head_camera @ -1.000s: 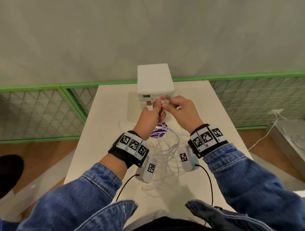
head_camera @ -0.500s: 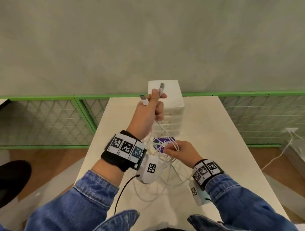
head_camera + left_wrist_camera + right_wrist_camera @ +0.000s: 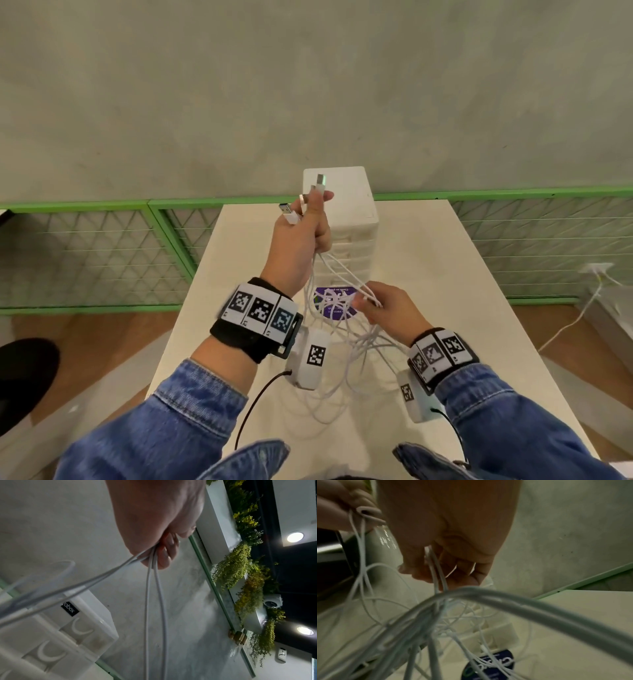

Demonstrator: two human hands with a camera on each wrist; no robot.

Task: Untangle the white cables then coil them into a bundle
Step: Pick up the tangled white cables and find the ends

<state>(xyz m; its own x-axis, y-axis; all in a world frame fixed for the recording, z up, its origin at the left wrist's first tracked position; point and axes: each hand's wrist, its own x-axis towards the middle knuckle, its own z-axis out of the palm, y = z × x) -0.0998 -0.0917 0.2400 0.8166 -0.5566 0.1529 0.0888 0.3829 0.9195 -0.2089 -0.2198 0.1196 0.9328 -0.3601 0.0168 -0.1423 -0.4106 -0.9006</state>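
Observation:
My left hand is raised above the table and grips the ends of the white cables, whose USB plugs stick up out of the fist. In the left wrist view the cables hang down from the curled fingers. Lower and to the right, my right hand pinches several strands of the same cables. The tangled rest of the white cables droops in loops between my wrists onto the table.
A white stack of small drawers stands at the far middle of the beige table, a round purple sticker in front of it. A green mesh fence runs behind the table. Another white cord lies on the floor at right.
My left hand has lifted the plug ends higher, drawing the cables up off the table. My right hand dropped from the plugs to the strands lower down and now pinches them.

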